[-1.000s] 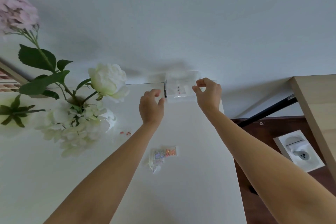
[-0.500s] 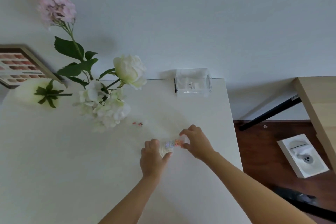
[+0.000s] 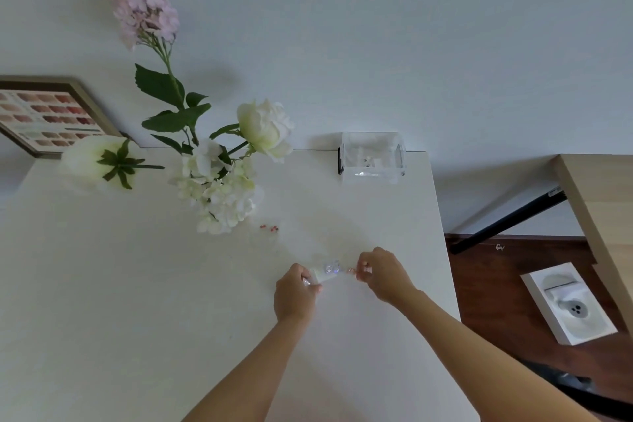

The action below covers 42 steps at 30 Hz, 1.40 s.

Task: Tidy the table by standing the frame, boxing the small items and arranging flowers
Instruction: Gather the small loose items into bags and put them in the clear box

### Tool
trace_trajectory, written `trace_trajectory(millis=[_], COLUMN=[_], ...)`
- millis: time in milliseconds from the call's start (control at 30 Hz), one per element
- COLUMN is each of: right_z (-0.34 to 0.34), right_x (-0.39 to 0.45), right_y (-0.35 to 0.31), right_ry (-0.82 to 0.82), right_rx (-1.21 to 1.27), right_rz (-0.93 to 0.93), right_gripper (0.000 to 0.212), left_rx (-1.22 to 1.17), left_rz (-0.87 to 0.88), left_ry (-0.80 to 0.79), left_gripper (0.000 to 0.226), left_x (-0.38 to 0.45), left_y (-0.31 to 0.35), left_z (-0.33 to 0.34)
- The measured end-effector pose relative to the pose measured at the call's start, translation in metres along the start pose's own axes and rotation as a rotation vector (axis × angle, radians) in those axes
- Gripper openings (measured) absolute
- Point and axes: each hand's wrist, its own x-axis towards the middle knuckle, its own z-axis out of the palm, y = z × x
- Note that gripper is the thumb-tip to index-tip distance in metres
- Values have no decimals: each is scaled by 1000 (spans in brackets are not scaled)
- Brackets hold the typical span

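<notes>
Hands forward over table [image 3: 137, 284], left hand [image 3: 295, 296], right hand [image 3: 385, 276], pinching bead packet [image 3: 330, 269]

I am leaning over a white table [image 3: 102, 301] that is standing against the wall. A clear box [image 3: 372, 157] is sitting at its far right corner, a cluster of white flowers [image 3: 219, 192] is resting near the middle back with a few red beads [image 3: 269, 227] lying just beside it, and a wooden picture frame [image 3: 48, 115] is standing at the far left edge.
</notes>
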Motion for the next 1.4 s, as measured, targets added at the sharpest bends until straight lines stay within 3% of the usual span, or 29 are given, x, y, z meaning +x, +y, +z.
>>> trace_trajectory(millis=[200, 367, 667, 833, 1000, 1267, 1400], right_z=[-1, 10, 18, 11, 19, 29, 28], right_x=[3, 13, 13, 7, 6, 10, 13], right_y=[-21, -38, -33, -31, -39, -40, -38], right_ry=[-18, -60, 2, -20, -3, 29, 11], right_rx=[101, -113, -223, -96, -75, -162, -167], right_rz=[-107, -144, -85, -31, -30, -18, -29], right_gripper=[13, 35, 22, 13, 41, 27, 22], left_rx=[-38, -75, -143, -86, 144, 5, 32], left_rz=[51, 105, 125, 138, 40, 10, -15], left_ry=[29, 137, 319, 308, 284, 229, 161], left_gripper=[20, 24, 26, 37, 56, 65, 48], left_x=[3, 17, 63, 70, 66, 74, 74], left_y=[-14, -16, 6, 9, 1, 4, 9], left_z=[-17, -42, -58, -50, -43, -47, -45])
